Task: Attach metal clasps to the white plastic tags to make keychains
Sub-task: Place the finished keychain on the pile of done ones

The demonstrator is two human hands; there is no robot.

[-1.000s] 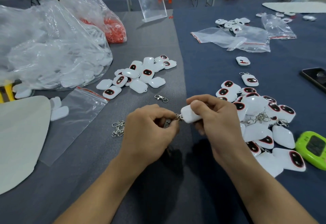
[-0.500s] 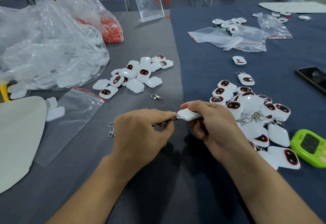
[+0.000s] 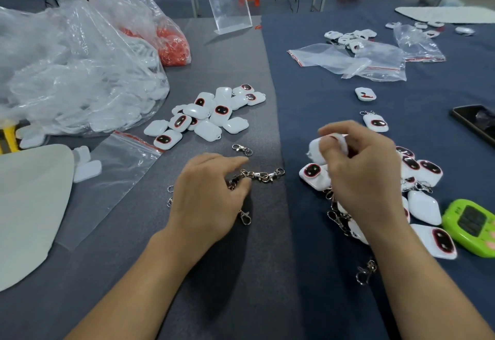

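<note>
My left hand [image 3: 209, 197] rests low on the grey cloth, thumb and forefinger pinching at a small cluster of metal clasps [image 3: 263, 175]. My right hand [image 3: 361, 179] hovers over the pile of finished keychains [image 3: 426, 171] on the blue cloth, fingers curled round a blurred white tag [image 3: 316, 149]. A heap of white plastic tags without clasps [image 3: 209, 116] lies beyond my left hand. Single clasps lie loose on the cloth: one [image 3: 242, 149] past my left hand, one [image 3: 245, 217] under it, one [image 3: 365, 272] by my right forearm.
A large clear bag of white tags [image 3: 80, 71] and a bag of red pieces [image 3: 171, 45] fill the left. An empty zip bag [image 3: 115, 173] and a white sheet [image 3: 26, 205] lie nearby. A green timer [image 3: 471, 227], a phone [image 3: 476, 122] and more zip bags [image 3: 361, 61] lie on the right.
My hands have come apart. The right hand carried the white tag to the right, over the finished pile. The left hand dropped onto the loose clasps on the grey cloth.
</note>
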